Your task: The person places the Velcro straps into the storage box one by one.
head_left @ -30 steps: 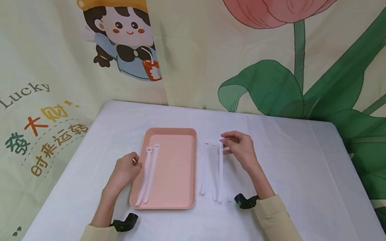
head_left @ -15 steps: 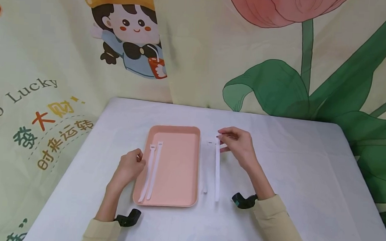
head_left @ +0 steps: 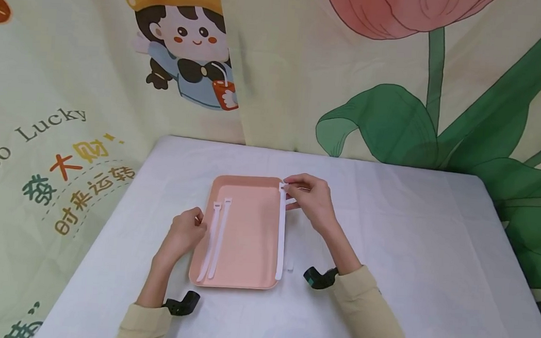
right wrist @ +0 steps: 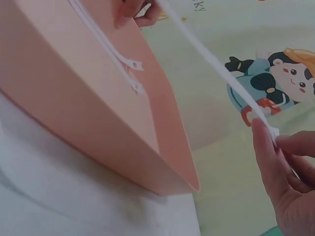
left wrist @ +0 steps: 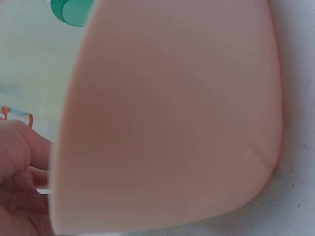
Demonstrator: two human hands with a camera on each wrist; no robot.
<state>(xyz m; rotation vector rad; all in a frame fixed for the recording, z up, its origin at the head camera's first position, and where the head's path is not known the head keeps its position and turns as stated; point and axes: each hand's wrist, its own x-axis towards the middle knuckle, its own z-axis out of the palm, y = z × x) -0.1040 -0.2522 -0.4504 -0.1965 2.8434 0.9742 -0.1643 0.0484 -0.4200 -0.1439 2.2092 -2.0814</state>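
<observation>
My right hand (head_left: pixel 312 200) pinches a white cable tie (head_left: pixel 281 237) by its slotted head, with the strap hanging along the right rim of the pink tray (head_left: pixel 253 230). In the right wrist view, thumb and fingertips meet on the tie's head (right wrist: pixel 274 133) and the strap slants up to the left. My left hand (head_left: pixel 183 236) holds the tray's left rim, one finger inside the wall in the right wrist view. Two white cable ties, an outer one (head_left: pixel 209 243) and an inner one (head_left: pixel 220 241), lie side by side in the tray's left part, heads toward the back.
Just right of the tray, the end of another white tie (head_left: pixel 289 266) shows on the white-covered table (head_left: pixel 410 239); the rest of it is hidden. A printed cloth backdrop (head_left: pixel 276 76) hangs behind the table's far edge. Black wrist cameras sit on both wrists.
My right hand has carried the pinched tie leftward, from right of the tray to its right rim. The left hand stays at the left rim. The head view has shifted slightly.
</observation>
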